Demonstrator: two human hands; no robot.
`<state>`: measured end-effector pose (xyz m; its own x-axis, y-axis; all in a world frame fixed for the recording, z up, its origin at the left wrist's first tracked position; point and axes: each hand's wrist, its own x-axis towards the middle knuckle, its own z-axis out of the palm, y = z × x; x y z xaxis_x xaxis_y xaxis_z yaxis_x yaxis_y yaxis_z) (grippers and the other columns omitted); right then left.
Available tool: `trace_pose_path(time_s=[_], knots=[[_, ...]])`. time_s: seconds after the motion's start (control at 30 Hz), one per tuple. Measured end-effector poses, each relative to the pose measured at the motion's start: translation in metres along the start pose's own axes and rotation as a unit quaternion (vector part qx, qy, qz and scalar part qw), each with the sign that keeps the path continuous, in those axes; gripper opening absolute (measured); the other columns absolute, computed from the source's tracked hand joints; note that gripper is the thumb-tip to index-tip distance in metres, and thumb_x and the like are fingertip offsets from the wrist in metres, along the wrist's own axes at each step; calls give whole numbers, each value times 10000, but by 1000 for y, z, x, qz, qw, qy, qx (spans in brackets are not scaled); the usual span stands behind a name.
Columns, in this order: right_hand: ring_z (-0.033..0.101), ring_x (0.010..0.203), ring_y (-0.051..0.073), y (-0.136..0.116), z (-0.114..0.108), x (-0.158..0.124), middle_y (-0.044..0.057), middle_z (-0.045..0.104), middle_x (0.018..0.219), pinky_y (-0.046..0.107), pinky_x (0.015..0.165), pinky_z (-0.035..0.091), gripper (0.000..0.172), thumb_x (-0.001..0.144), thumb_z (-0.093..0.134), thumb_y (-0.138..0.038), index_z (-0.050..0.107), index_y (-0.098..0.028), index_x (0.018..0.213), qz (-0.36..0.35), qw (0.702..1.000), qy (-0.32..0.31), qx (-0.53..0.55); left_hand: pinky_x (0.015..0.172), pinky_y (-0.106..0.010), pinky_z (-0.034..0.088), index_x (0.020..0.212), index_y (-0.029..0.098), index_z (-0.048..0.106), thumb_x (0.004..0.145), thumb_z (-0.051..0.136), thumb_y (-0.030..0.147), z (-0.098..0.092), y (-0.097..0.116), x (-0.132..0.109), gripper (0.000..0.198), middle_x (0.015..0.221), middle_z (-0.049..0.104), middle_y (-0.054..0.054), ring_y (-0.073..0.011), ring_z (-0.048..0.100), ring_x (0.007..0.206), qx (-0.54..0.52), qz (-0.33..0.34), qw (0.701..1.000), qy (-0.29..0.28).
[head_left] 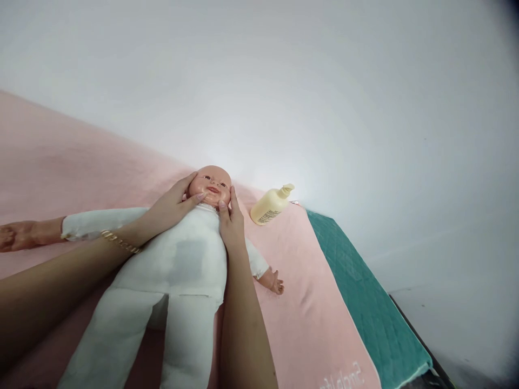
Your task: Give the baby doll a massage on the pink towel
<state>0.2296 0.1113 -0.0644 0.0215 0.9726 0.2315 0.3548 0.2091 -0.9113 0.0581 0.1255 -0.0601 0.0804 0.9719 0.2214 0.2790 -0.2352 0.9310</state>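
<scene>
A baby doll (pixel 182 259) in a white cloth suit lies on its back on a pink towel (pixel 308 302), its plastic head (pixel 211 185) towards the wall. My left hand (pixel 172 206), with a gold bracelet at the wrist, cups the left side of the doll's head, fingers spread along the cheek. My right hand (pixel 231 221) rests on the other cheek, thumb by the chin and fingers laid up the side of the face. Both hands press flat on the head and hold nothing else.
A cream pump bottle (pixel 271 205) lies on its side on the towel just right of the doll's head. A teal quilted mat (pixel 365 302) shows beyond the towel's right edge. A white wall rises directly behind.
</scene>
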Motion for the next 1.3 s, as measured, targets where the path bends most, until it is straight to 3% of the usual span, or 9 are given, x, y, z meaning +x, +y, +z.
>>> trace_pose_path(time_s=[0.17,0.37,0.63,0.93,1.13,1.3], knots=[[401,1455,213,0,0,0,46,406,1581,412,1191,345,702,971,426,-573,300,-230,1570,-9,1000,-1,-12,1207,-486,278,1564,113,301,923,448,595,1,1,-1,816,1586,358,-135,-329,383,1430,-7,-2,1000,3],[435,1432,225,2,1,1,68,419,1572,428,1175,368,704,983,362,-607,326,-207,1562,-17,1000,10,1,1230,-450,231,1567,97,293,960,382,610,1,-1,-1,800,1606,318,-129,-299,328,1465,7,-6,1000,8],[525,1357,246,-1,2,0,50,484,1529,443,1141,414,765,909,548,-613,324,-280,1560,10,1000,1,23,1214,-428,276,1570,120,299,949,407,627,0,2,0,809,1592,352,-114,-309,358,1448,17,-5,1000,4],[490,1380,255,-1,3,0,65,428,1566,440,1124,431,749,911,557,-582,340,-258,1551,8,1000,11,16,1157,-420,388,1554,206,346,884,564,619,1,2,-1,817,1589,366,-79,-326,392,1427,-8,-1,1000,1],[453,1413,241,-3,2,-1,54,417,1575,430,1157,393,709,946,489,-592,328,-265,1554,-4,1000,5,4,1175,-447,356,1537,221,376,908,528,614,0,4,-1,758,1575,392,-78,-328,426,1404,-11,14,1000,-1],[389,1459,222,-3,2,-2,48,396,1588,427,1203,329,689,978,404,-595,323,-232,1558,-8,1000,8,-17,1204,-439,304,1551,152,340,946,448,592,0,3,-2,756,1578,381,-107,-312,409,1417,-12,13,1000,-2]])
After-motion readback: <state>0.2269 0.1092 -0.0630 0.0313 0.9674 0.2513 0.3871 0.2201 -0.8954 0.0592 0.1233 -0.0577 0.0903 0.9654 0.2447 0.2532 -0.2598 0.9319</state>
